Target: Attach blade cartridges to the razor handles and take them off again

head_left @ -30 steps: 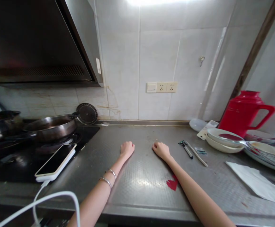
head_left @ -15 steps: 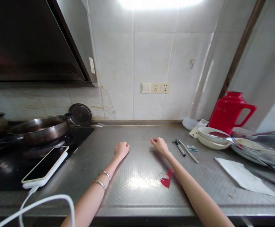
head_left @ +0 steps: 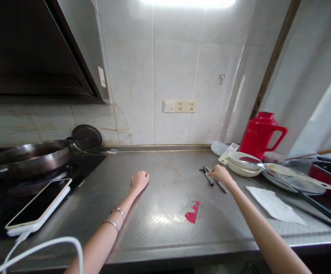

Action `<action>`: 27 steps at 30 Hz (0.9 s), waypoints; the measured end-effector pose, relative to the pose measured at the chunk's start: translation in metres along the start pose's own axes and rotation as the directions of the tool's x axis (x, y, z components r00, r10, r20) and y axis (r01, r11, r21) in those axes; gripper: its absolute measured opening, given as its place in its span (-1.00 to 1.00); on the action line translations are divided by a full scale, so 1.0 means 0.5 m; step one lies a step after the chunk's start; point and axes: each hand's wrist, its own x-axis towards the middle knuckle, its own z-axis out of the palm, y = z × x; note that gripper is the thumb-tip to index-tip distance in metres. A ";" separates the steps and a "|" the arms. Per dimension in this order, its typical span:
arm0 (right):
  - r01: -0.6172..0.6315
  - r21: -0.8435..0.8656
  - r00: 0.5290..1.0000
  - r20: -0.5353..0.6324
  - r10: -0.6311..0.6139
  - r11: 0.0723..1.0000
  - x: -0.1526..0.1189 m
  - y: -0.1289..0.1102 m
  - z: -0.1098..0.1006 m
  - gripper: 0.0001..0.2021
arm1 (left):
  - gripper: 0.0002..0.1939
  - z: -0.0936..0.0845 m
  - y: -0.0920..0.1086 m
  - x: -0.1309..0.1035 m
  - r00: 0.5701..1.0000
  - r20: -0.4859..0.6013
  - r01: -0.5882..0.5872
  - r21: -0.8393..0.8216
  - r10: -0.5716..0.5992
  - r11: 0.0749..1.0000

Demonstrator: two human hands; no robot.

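Note:
My left hand [head_left: 140,180] rests as a closed fist on the steel counter [head_left: 165,198], with nothing visible in it. Farther right, my right hand [head_left: 220,174] is over the upper part of a thin pale strip [head_left: 222,186], its fingers bent together. Whether they grip the strip cannot be made out. Just left of those fingers lies a dark razor-like tool [head_left: 208,177]. Between my forearms, nearer the front edge, is a jagged red piece [head_left: 193,213] stuck or lying flat on the counter.
At the right stand a red thermos [head_left: 256,135], stacked bowls [head_left: 243,171], a plate with utensils and a red pot [head_left: 327,180]; a white napkin [head_left: 273,203] lies before them. A pan [head_left: 37,158] and a phone [head_left: 40,205] with a white cable are left.
My right hand has moved right, from the middle of the counter to the pale strip. My left fist stays on the counter. The view has turned slightly right.

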 end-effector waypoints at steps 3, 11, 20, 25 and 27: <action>-0.020 -0.060 1.000 -0.012 0.020 0.998 -0.004 0.001 0.016 -0.76 | -0.66 0.002 -0.001 0.000 1.000 -0.017 -0.019 0.000 0.019 1.000; -0.020 -0.139 0.999 -0.051 0.013 0.990 -0.020 -0.010 0.033 -0.75 | -0.65 0.003 -0.002 -0.001 1.000 -0.017 -0.016 -0.015 0.016 1.000; -0.003 -0.120 0.997 -0.078 -0.007 0.993 -0.033 -0.009 0.035 -0.83 | -0.70 -0.003 -0.001 0.003 1.000 0.002 0.008 -0.146 -0.007 0.989; 0.029 -0.044 0.989 -0.143 -0.035 0.999 -0.034 -0.027 0.027 -0.82 | -0.67 -0.022 0.027 0.010 0.999 0.037 -0.029 -0.283 0.041 0.959; 0.053 -0.012 0.980 -0.194 -0.055 0.999 -0.040 -0.053 0.024 -0.80 | -0.64 -0.030 0.054 0.012 0.993 0.063 -0.066 -0.359 0.095 0.931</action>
